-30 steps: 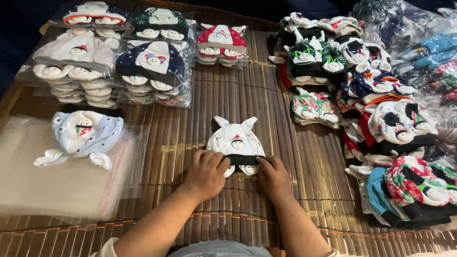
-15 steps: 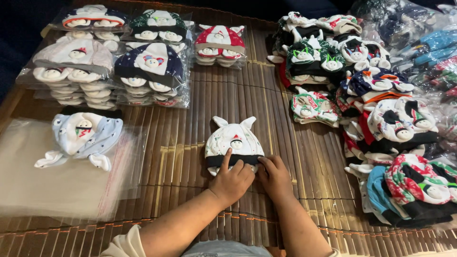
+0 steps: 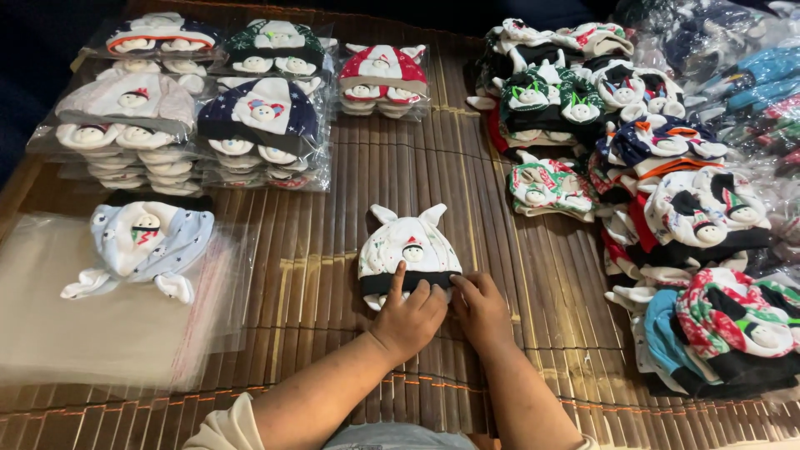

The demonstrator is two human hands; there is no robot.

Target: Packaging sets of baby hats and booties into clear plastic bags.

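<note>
Spreading across the bamboo mat (image 3: 333, 275), the work looks partly done: bagged stacks of hats (image 3: 208, 117) sit finished at the far left, while a big loose heap of hats (image 3: 667, 217) waits on the right. Clear plastic bags (image 3: 108, 317) lie at the near left with a pale blue hat (image 3: 142, 246) on top, not yet bagged. Mid-mat lies the white eared hat (image 3: 408, 250); the left hand (image 3: 408, 317) and right hand (image 3: 479, 308) press its dark brim, fingers spread, gripping nothing.
</note>
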